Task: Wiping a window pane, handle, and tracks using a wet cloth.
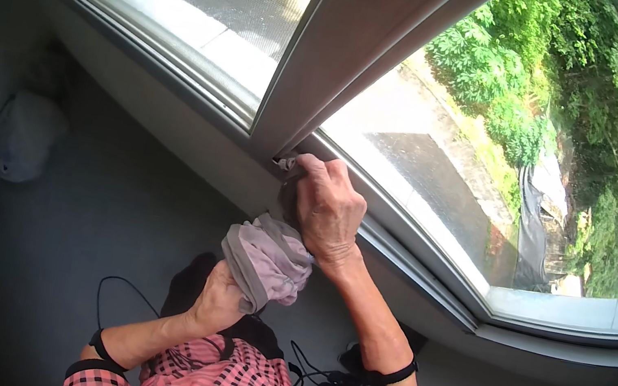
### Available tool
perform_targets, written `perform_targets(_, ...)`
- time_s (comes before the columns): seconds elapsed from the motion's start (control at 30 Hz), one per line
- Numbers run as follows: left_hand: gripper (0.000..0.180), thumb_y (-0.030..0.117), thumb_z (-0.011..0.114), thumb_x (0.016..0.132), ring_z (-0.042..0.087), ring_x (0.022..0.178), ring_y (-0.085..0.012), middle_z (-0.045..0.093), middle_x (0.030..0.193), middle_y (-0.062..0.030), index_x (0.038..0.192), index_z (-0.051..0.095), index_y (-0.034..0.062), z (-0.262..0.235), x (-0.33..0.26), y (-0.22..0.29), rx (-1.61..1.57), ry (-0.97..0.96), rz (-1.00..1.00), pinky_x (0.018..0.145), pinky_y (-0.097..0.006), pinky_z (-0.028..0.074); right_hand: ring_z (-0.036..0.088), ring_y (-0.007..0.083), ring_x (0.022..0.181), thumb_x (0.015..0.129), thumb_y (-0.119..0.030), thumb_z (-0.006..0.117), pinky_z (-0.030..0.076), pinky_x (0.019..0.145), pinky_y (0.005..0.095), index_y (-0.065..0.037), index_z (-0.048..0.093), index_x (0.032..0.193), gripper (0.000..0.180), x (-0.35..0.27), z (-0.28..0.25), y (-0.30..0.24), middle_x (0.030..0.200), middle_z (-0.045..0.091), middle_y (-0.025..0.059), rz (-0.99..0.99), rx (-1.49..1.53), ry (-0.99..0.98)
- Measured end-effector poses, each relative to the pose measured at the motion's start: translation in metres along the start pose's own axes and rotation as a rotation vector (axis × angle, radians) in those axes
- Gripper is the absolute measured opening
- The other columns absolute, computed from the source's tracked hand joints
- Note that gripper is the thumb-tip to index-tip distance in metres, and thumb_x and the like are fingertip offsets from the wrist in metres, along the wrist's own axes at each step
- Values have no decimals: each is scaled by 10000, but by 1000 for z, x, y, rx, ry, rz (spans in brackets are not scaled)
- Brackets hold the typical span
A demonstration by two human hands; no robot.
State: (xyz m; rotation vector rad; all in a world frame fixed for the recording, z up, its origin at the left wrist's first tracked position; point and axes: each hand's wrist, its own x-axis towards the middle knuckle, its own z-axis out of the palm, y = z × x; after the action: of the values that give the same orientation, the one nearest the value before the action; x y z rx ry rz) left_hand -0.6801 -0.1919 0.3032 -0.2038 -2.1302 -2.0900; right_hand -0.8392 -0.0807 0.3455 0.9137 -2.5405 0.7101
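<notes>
At the window sill, one crumpled grey-lilac cloth (268, 259) hangs between two hands. From the head view, the right hand (328, 209) is closed on its upper end, pressed against the window frame (325, 55); the left hand (218, 301) grips its lower bunch.

the upright window post (325, 55) and the sill track (415, 249) block the right hand (329, 211) above and ahead, the bunched grey cloth (268, 260) crowds it below, while open wall (128, 186) lies to its left.
</notes>
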Motion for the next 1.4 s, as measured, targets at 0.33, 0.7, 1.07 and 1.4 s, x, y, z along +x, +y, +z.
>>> perform_targets(0.33, 150, 40, 621, 817, 643, 911, -226, 696, 942, -94, 940, 703, 15, -5, 2, 12, -56, 53, -99, 849, -340, 484, 602, 323, 665, 805, -119, 631, 480, 567, 424, -89, 599, 983, 184, 10, 2, -4, 830, 536, 112, 10, 121, -57)
perform_targets(0.7, 198, 11, 605, 797, 641, 929, -199, 682, 996, -87, 981, 677, 6, 8, -4, 13, -295, 179, -256, 850, -309, 488, 616, 268, 687, 759, -104, 590, 491, 550, 378, -50, 587, 867, 120, 20, -2, -7, 851, 538, 132, -116, -213, -355)
perform_targets(1.07, 222, 82, 612, 819, 627, 942, -182, 672, 1018, -80, 1025, 658, 13, 103, 4, 8, -257, -230, -337, 874, -297, 472, 580, 218, 708, 758, -114, 586, 457, 591, 355, -115, 603, 951, 195, -88, -103, 64, 851, 513, 70, 18, -353, -205)
perform_targets(1.4, 287, 71, 521, 810, 615, 950, -274, 651, 1041, -149, 1065, 614, -22, 265, 23, -5, -333, -583, -320, 878, -342, 472, 616, 278, 755, 785, -48, 553, 501, 597, 405, -130, 625, 947, 195, -233, -231, 172, 857, 516, 77, 475, -582, -137)
